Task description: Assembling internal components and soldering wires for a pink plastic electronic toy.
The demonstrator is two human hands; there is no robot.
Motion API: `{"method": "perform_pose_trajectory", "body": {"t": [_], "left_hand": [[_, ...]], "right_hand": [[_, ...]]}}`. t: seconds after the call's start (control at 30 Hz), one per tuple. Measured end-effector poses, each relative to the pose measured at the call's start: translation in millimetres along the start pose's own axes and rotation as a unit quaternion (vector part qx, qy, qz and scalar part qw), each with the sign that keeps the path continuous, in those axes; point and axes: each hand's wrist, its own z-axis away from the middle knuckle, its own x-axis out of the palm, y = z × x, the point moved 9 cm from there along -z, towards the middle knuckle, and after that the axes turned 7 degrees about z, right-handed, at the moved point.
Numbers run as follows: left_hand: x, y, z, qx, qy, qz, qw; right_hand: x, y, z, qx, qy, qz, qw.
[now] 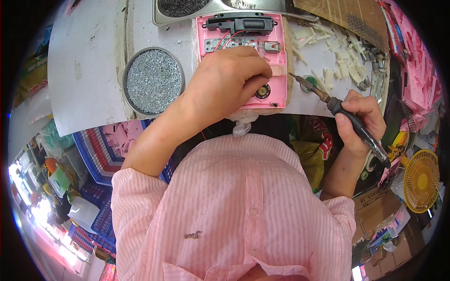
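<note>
On the table lies a pink plastic housing (280, 96) with a black battery-box-like part (241, 24), red wires (225, 40) and a small round speaker (262, 91) in it. My left hand (232, 77) reaches over this housing, thumb and fingers pinched together near its right side; whatever they grip is hidden behind them. A soldering iron (354, 122) with a black handle and a brownish metal shaft is held in my right hand (363, 117). Its tip points up-left, just beside the housing's right edge, apart from my left fingers.
Left of the housing stands a round bowl (123, 84) full of small silver screws (153, 80). A metal tray (220, 9) with dark small parts is at the back. Pale plastic pieces (344, 61) lie scattered on the right, near pink parts (422, 84) and a yellow fan (422, 181).
</note>
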Motion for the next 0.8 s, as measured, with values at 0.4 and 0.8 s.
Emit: {"method": "perform_pose_trajectory", "body": {"t": [0.4, 0.8], "left_hand": [[11.6, 6.2, 0.9, 0.028, -0.043, -0.056, 0.997], [14.5, 7.1, 0.8, 0.029, -0.055, -0.075, 0.995]], "right_hand": [[25.7, 6.9, 3.9, 0.026, -0.08, 0.02, 0.996], [28.0, 9.0, 1.7, 0.061, -0.082, 0.02, 0.995]]}}
